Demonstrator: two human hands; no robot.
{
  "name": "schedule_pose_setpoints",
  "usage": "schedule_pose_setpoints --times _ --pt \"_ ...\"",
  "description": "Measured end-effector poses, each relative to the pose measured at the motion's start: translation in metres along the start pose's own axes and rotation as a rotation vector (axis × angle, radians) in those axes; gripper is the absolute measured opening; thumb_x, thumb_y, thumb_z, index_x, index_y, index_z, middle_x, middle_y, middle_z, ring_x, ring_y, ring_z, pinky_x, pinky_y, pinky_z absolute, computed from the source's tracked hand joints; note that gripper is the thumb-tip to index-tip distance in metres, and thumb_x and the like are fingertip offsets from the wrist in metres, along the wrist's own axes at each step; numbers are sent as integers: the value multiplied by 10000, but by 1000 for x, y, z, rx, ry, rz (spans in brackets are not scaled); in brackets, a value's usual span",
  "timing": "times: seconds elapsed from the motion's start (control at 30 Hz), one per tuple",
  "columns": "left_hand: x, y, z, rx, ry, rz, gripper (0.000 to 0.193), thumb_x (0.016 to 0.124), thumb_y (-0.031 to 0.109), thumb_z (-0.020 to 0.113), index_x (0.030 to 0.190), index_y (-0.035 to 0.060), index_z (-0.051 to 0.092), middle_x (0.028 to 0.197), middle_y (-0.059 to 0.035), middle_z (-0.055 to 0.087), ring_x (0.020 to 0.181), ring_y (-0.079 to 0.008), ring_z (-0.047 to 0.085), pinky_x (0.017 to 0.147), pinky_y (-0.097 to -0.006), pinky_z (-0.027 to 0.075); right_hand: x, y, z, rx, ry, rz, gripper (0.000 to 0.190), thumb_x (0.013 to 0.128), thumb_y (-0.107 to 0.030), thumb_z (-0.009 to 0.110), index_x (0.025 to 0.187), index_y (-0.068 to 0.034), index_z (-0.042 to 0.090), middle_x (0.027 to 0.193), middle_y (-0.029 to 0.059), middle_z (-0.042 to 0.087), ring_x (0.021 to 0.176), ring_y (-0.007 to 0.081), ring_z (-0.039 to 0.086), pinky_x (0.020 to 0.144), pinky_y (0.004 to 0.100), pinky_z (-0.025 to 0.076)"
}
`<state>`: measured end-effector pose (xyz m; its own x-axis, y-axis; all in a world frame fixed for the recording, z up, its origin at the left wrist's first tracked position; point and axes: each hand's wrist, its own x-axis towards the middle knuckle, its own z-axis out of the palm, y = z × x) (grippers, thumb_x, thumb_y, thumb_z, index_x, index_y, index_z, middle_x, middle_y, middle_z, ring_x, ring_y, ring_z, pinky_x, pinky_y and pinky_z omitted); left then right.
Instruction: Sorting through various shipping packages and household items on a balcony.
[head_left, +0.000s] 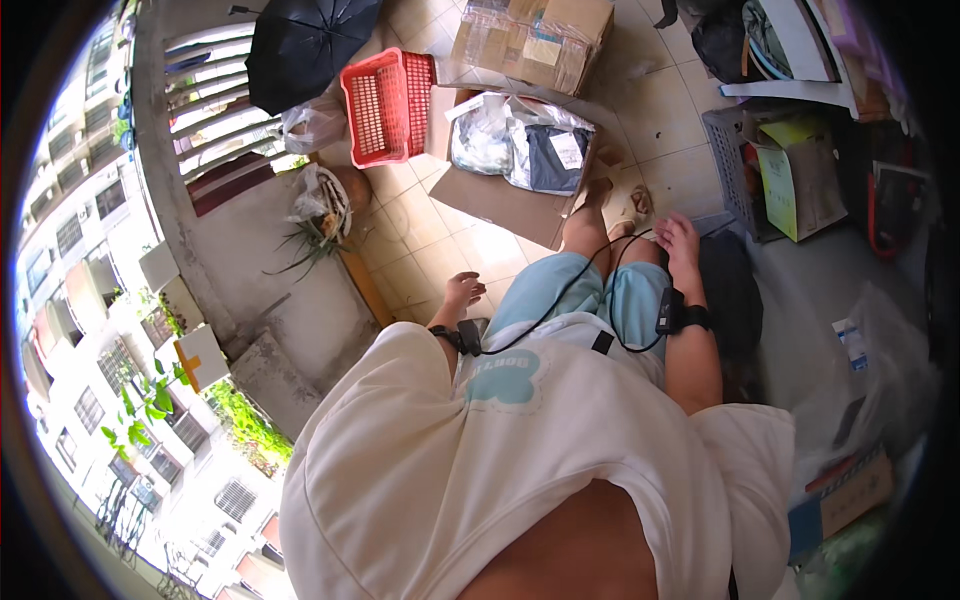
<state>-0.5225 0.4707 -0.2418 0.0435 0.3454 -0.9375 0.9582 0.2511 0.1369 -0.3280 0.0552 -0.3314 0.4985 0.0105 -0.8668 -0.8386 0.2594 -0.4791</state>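
Note:
My left hand (464, 291) hangs beside my left thigh, empty, its fingers loosely bent above the tiled floor. Over by my right knee, my right hand (677, 234) is also empty with its fingers apart. Each wrist wears a strapped device, and a black cable (559, 301) loops across my blue shorts (536, 289). In front of my feet stands an open cardboard box (491, 201) with its flaps folded out. Inside it lie clear plastic packages (482, 139) and a dark packaged item (545, 159) bearing a white label.
Beyond the open box sits a taped carton (525, 45). Red plastic baskets (381, 112) and a black umbrella (311, 49) are to the left, near a potted plant (319, 232). On the right are a grey crate (731, 169) and a green-and-white box (784, 184).

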Motion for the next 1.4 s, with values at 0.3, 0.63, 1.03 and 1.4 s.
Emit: schedule_pose_setpoints --times 0.3,0.63,1.03,1.4 --pt "0 -84 40 62 -119 -3 295 836 135 485 1115 73 557 913 -77 639 836 -170 624 698 -299 479 -28 51 -18 28 -10 72 244 872 -136 499 1104 -63 510 918 128 645 825 214 633 702 302 505" --pt "1 -86 44 136 -208 29 330 854 149 466 1164 42 510 939 -108 624 901 -202 607 743 -306 473 -46 120 -17 71 65 163 201 867 -134 490 1056 -93 541 797 15 611 728 135 622 599 259 490" --pt "23 -24 35 116 -242 98 283 848 126 502 1119 49 529 903 -95 638 865 -185 618 704 -286 476 -47 100 -31 111 142 75 224 870 -112 485 1084 -59 527 883 104 647 732 181 628 633 282 488" --pt "43 -44 7 -21 -173 42 281 828 104 499 1098 46 553 895 -108 648 832 -191 637 680 -299 487 -33 70 13 -90 23 66 243 902 -159 487 1119 -50 497 935 116 638 793 186 624 675 280 491"
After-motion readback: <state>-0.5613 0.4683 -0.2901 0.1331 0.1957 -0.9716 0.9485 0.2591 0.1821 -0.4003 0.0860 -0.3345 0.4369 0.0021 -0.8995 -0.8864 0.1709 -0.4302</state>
